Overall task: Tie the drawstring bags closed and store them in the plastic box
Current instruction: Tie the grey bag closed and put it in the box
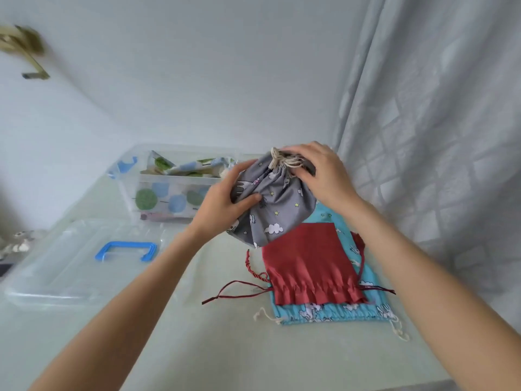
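Two hands hold one grey drawstring bag [277, 210] above the pale green surface [214, 342], between the plastic box [132, 182] and the flat bags. The grey bag is printed with stars and white clouds; its mouth is gathered and wound with a cream cord [282, 162].

The left hand [222, 204] grips the bag's left side, thumb pressed into the fabric and the fingers curled round behind it. The right hand [318, 176] covers the gathered top, its fingers curled over the cord and the bag's neck.

Bags in view, counted: four.
- One grey bag, held in both hands.
- One red bag [310, 263], flat on the surface, with dark red cords trailing from both sides of its gathered mouth.
- One turquoise bag [332, 314] with a white print, flat under the red bag, cream cord ends showing at both lower corners.
- One white bag with green and blue circles [180, 167], inside the plastic box.

One clear plastic box stands at the far side of the surface, open, with a blue latch on its left end. One clear lid [56, 272] with one blue handle [127, 251] lies on the surface to the left, apart from the box.

A pale curtain [437, 136] hangs at the right.
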A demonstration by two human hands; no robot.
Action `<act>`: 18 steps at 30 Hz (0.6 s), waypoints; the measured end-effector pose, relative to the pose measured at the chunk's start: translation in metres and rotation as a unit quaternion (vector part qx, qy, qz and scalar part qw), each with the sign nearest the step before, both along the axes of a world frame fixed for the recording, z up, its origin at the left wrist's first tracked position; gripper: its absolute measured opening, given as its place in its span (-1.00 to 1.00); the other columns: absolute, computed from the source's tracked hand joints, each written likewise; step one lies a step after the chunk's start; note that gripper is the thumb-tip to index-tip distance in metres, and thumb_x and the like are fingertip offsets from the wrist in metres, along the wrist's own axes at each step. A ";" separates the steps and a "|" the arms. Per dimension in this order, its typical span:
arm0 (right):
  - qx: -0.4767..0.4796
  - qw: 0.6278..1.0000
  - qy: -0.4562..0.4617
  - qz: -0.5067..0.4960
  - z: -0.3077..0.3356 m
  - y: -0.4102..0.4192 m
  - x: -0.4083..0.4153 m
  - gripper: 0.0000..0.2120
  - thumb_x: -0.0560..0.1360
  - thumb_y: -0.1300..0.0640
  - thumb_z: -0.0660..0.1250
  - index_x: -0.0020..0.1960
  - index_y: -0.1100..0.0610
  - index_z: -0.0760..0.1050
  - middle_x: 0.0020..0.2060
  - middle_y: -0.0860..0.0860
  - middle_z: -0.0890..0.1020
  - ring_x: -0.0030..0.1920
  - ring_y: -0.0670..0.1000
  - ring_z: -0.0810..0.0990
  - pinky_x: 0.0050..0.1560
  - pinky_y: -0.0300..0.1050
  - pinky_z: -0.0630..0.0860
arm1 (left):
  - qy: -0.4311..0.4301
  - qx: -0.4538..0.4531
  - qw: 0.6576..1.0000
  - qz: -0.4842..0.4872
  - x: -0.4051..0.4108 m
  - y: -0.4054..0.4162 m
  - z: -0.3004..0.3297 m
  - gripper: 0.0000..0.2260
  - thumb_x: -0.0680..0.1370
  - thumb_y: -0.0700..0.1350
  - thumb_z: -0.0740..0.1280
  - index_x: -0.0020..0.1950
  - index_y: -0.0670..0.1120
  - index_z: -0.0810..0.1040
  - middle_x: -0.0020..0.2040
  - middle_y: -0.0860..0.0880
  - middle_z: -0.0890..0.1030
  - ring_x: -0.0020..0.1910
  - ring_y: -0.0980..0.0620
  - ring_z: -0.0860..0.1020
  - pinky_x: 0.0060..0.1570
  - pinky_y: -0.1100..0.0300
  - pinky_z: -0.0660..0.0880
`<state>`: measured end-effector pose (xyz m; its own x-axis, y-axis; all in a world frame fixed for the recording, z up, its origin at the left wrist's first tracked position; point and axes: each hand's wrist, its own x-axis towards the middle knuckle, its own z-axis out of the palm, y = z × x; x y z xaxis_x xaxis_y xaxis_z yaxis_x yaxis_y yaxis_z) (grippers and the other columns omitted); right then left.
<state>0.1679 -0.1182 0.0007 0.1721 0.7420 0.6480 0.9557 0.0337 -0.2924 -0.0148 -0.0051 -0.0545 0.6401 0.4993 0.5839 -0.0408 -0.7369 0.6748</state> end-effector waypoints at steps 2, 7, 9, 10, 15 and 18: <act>0.031 0.999 0.032 0.023 0.016 0.036 -0.010 -0.60 0.44 0.23 0.34 0.26 0.00 0.45 -0.04 -0.06 0.56 -0.01 0.01 0.52 -0.01 -0.12 0.39 | -0.003 0.045 0.999 0.027 -0.010 0.030 0.024 -0.54 0.48 -0.12 0.40 0.35 0.05 0.36 0.15 0.14 0.55 0.12 0.26 0.50 0.08 0.41 0.37; 0.043 0.994 0.076 0.068 0.028 0.144 -0.022 -0.69 0.47 0.21 0.31 0.17 -0.05 0.47 0.05 -0.09 0.59 0.05 -0.02 0.54 0.03 -0.03 0.48 | 0.085 0.094 0.981 0.150 -0.038 0.129 0.063 -0.59 0.45 -0.04 0.36 0.30 0.06 0.44 0.11 -0.05 0.53 0.09 -0.03 0.51 0.09 0.16 0.40; 0.051 0.992 0.081 0.086 0.026 0.188 -0.027 -0.72 0.48 0.26 0.29 0.13 -0.02 0.52 0.05 -0.04 0.62 0.06 0.01 0.56 0.07 0.01 0.48 | 0.103 0.084 0.971 0.198 -0.045 0.154 0.065 -0.61 0.47 -0.10 0.39 0.29 0.01 0.46 0.12 -0.09 0.51 0.09 -0.08 0.50 0.06 0.17 0.39; 0.049 0.990 0.090 0.097 0.025 0.203 -0.028 -0.73 0.49 0.28 0.27 0.11 0.00 0.55 0.04 -0.03 0.63 0.07 0.01 0.57 0.08 -0.02 0.48 | 0.105 0.074 0.968 0.216 -0.046 0.159 0.061 -0.61 0.47 -0.11 0.40 0.29 -0.02 0.47 0.13 -0.10 0.51 0.09 -0.09 0.50 0.04 0.20 0.37; -0.022 0.978 0.110 0.174 0.020 0.277 -0.044 -0.77 0.54 0.23 0.25 0.11 0.02 0.59 0.05 -0.07 0.66 0.09 -0.04 0.59 0.12 -0.12 0.47 | 0.176 0.031 0.937 0.299 -0.066 0.188 0.042 -0.54 0.50 0.02 0.36 0.36 -0.07 0.39 0.23 -0.12 0.41 0.17 -0.11 0.47 0.09 0.20 0.33; -0.086 0.976 0.054 0.193 0.001 0.293 -0.042 -0.77 0.56 0.19 0.23 0.12 0.01 0.60 0.13 -0.06 0.63 0.14 -0.03 0.54 0.14 -0.11 0.43 | 0.305 0.034 0.907 0.288 -0.075 0.197 0.036 -0.53 0.52 0.18 0.25 0.33 -0.06 0.40 0.24 -0.11 0.40 0.17 -0.12 0.46 0.08 0.15 0.35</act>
<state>0.1254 0.1751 0.0015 -0.0805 0.8611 0.5020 0.8450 0.3261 -0.4238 -0.0895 0.1923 -0.0185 0.4985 0.8300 0.2502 0.7305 -0.5576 0.3942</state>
